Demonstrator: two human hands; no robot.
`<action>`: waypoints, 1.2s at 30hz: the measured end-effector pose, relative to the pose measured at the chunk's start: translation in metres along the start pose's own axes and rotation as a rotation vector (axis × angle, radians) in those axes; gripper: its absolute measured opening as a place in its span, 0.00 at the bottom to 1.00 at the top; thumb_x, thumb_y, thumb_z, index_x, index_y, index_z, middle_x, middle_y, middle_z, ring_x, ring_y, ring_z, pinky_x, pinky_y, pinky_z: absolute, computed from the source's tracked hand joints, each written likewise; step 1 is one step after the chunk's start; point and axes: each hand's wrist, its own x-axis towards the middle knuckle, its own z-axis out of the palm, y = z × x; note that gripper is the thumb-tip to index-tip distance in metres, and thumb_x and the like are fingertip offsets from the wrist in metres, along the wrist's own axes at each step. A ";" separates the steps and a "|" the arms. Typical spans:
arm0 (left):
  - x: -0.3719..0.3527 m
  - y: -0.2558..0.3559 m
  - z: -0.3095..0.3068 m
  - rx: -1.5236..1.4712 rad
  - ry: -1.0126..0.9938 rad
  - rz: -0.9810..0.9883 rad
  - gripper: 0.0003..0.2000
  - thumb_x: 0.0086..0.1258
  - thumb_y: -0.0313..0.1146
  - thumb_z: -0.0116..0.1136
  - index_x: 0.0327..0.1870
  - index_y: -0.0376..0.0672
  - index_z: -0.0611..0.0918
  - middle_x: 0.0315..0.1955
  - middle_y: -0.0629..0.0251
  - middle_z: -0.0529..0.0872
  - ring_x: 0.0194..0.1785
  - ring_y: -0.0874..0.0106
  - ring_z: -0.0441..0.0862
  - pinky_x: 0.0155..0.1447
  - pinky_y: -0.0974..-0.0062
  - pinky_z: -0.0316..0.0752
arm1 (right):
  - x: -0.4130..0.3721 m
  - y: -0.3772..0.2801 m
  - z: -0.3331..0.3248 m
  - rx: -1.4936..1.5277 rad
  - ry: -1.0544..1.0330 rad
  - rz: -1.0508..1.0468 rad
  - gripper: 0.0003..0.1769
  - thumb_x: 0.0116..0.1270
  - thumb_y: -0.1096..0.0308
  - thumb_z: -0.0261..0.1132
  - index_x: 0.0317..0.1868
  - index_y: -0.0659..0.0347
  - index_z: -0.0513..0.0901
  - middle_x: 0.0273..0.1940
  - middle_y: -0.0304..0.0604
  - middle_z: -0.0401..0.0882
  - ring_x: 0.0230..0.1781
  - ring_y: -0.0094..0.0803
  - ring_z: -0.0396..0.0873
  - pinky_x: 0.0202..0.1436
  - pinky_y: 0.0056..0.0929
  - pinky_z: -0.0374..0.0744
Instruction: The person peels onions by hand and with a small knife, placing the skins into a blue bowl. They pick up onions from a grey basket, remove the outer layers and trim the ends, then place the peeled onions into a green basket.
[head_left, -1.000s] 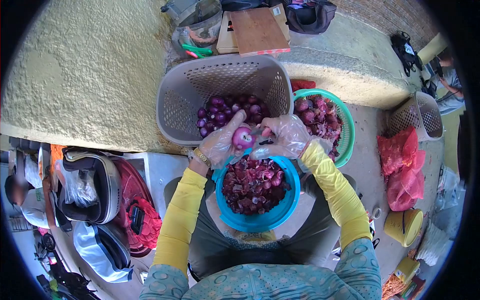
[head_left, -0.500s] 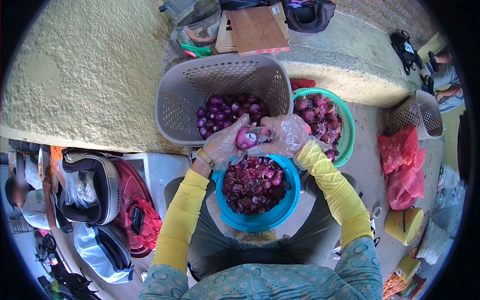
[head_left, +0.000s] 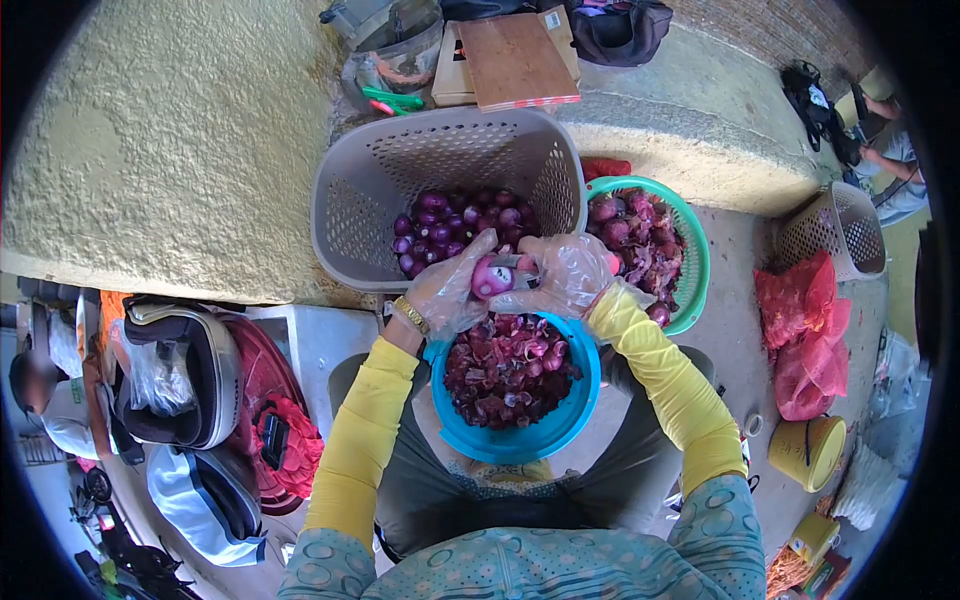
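My left hand (head_left: 452, 283), in a clear plastic glove, is closed around a purple-red onion (head_left: 491, 278) with a pale spot on top. Close against the onion's right side is my right hand (head_left: 572, 272), gloved too. Its fingers wrap a small knife, mostly hidden, whose pink handle end (head_left: 613, 263) sticks out on the right. Right below both hands sits a blue basin (head_left: 585, 400) full of onion skins and pieces. Beyond them, a grey-brown plastic basket (head_left: 350, 205) contains shiny peeled onions (head_left: 437, 232). A green colander (head_left: 703, 250) at the right has unpeeled onions and loose skins.
A rough wall ledge (head_left: 690, 140) runs behind the basket, with a wooden board (head_left: 515, 60) on it. Red mesh sacks (head_left: 800, 320), a yellow bucket (head_left: 810, 450) and another basket (head_left: 840, 235) stand right. A helmet (head_left: 180, 380) lies left. Other people are at both edges.
My right hand has shifted and turned slightly against the onion, which is tilted a little differently. My left hand keeps its hold. At the far right, another person's arms have moved.
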 end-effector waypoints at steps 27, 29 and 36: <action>0.013 -0.019 0.028 -0.241 -0.082 0.483 0.26 0.83 0.56 0.44 0.53 0.39 0.82 0.42 0.59 0.89 0.47 0.69 0.87 0.57 0.70 0.82 | 0.001 -0.007 0.008 0.135 0.034 0.129 0.35 0.63 0.32 0.71 0.54 0.55 0.89 0.29 0.51 0.87 0.29 0.55 0.87 0.34 0.48 0.84; 0.014 -0.018 0.026 -0.191 -0.096 0.509 0.27 0.85 0.57 0.40 0.53 0.40 0.82 0.43 0.61 0.88 0.48 0.71 0.86 0.58 0.72 0.81 | 0.002 -0.003 0.008 0.141 0.038 0.106 0.34 0.65 0.34 0.69 0.61 0.48 0.85 0.29 0.52 0.86 0.30 0.56 0.86 0.35 0.50 0.83; -0.002 -0.002 0.041 -0.307 -0.141 0.470 0.34 0.84 0.64 0.34 0.60 0.40 0.80 0.49 0.58 0.87 0.51 0.71 0.86 0.57 0.71 0.82 | 0.001 0.007 0.015 0.311 0.064 0.129 0.35 0.73 0.40 0.65 0.67 0.59 0.79 0.34 0.62 0.85 0.38 0.63 0.86 0.40 0.52 0.82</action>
